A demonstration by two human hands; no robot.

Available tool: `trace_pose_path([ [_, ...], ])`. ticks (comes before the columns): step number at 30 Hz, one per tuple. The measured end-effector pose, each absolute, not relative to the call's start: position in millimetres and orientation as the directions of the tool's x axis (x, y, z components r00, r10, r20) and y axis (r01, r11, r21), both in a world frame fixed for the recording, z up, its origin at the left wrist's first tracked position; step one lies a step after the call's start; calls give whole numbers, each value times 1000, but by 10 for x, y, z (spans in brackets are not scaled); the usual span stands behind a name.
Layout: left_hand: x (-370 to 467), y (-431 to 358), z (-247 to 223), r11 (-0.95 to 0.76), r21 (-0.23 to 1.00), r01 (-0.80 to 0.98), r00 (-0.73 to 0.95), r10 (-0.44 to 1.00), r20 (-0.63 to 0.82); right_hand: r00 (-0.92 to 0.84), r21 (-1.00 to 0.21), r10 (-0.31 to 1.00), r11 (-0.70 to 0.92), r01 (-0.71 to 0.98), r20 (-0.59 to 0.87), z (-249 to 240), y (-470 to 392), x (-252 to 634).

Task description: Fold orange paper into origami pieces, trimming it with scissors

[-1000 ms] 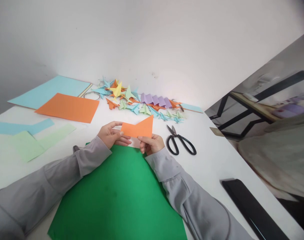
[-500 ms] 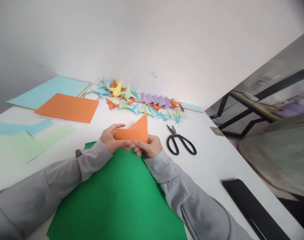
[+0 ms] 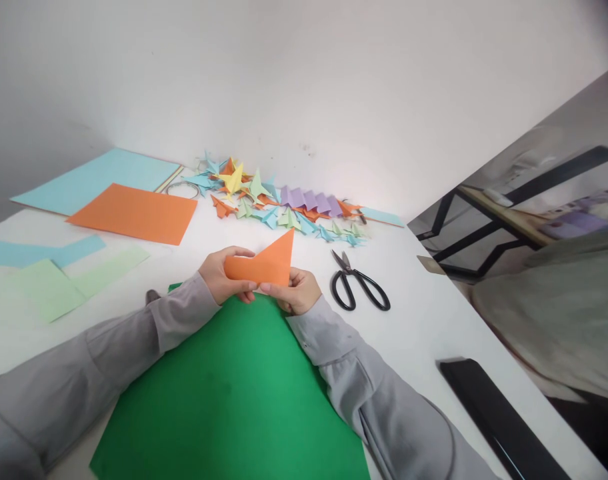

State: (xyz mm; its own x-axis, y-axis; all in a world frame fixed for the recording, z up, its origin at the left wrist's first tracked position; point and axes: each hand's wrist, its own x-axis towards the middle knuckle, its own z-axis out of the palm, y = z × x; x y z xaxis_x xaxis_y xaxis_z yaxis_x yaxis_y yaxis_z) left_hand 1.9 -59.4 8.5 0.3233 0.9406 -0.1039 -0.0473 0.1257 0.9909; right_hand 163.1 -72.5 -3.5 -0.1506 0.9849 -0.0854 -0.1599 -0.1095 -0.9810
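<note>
A folded orange paper (image 3: 264, 263) with one raised pointed corner is held up between both hands above the table. My left hand (image 3: 223, 277) grips its left end, fingers behind and thumb along the bottom edge. My right hand (image 3: 298, 291) pinches the lower right part, its thumb close to the left thumb. Some fingers are hidden behind the paper. Below the hands lies a large green sheet (image 3: 229, 393). Black-handled scissors (image 3: 353, 280) rest to the right of my right hand, blades slightly apart.
Folded paper shapes (image 3: 284, 207) in several colours line the wall. At left lie an orange sheet (image 3: 134, 213), a light blue stack (image 3: 99, 177), blue strips (image 3: 74, 252) and pale green pieces (image 3: 49, 290). A long black object (image 3: 504, 413) lies near the table's right edge.
Both hands and the orange paper have shifted slightly left in view. The fingers under the paper's lower edge have moved a little; both hands still hold it.
</note>
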Motion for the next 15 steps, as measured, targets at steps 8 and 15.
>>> trace_pose_path([
  [8,-3,-579,93,109,993,-44,296,951,-91,-105,-969,992,-91,-230,-68,-94,-709,1639],
  [15,10,-571,104,117,986,-122,216,972,-89,-70,-923,994,-104,-369,-84,-78,-682,1637],
])
